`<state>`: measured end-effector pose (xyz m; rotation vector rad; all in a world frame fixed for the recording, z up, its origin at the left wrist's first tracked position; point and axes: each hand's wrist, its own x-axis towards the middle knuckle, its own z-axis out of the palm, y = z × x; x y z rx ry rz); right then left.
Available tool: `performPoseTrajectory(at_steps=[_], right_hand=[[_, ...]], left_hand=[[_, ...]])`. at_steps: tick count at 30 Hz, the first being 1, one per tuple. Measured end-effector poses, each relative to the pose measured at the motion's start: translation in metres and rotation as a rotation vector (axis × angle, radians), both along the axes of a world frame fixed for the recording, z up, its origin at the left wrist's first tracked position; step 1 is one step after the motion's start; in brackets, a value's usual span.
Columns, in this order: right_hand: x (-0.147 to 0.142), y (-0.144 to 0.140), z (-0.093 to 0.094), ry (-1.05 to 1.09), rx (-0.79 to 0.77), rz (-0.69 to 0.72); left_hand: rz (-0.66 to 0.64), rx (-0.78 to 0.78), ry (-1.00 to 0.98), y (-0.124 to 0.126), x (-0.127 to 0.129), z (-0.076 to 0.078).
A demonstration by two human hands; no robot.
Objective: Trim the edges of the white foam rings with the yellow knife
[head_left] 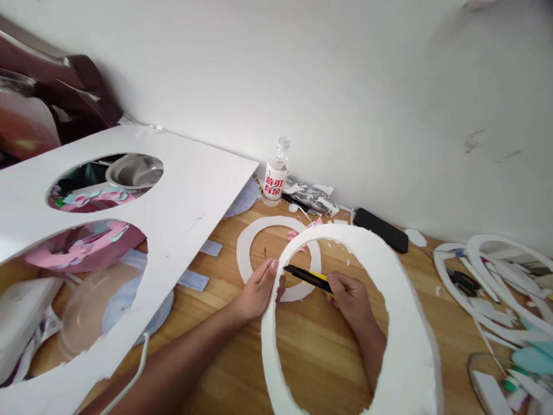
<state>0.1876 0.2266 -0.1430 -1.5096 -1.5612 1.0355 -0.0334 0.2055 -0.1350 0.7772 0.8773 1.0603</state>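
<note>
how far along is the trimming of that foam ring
Done: the ring is already cut free, and the big board shows two round holes. In hand: the left hand steadies the ring's inner edge while the right hand, reaching through the ring, holds a yellow knife against it. Left: the inner edge looks ragged along the lower left, so trimming seems unfinished.

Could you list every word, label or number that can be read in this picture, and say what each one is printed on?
"游刃" over "有余": red characters on the white label of the clear plastic bottle standing by the wall.
The smaller print on that label is too blurred to read.
The yellow and black utility knife in the right hand shows no readable marking.
The black box by the wall shows no text.
</note>
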Motion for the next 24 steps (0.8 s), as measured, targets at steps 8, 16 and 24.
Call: performPoseTrajectory(at_steps=[8,16,24], right_hand=[[-0.002,0.0,0.001,-0.021,-0.03,0.066],[-0.01,-0.002,0.013,-0.037,-0.059,0.067],[-0.012,-0.002,0.011,-0.037,-0.078,0.063]], left_hand=[[-0.063,0.025,0.015,-0.002,0.001,-0.004],[-0.033,0.026,0.032,-0.002,0.003,-0.006],[-0.023,-0.022,0.01,-0.003,0.003,-0.005]])
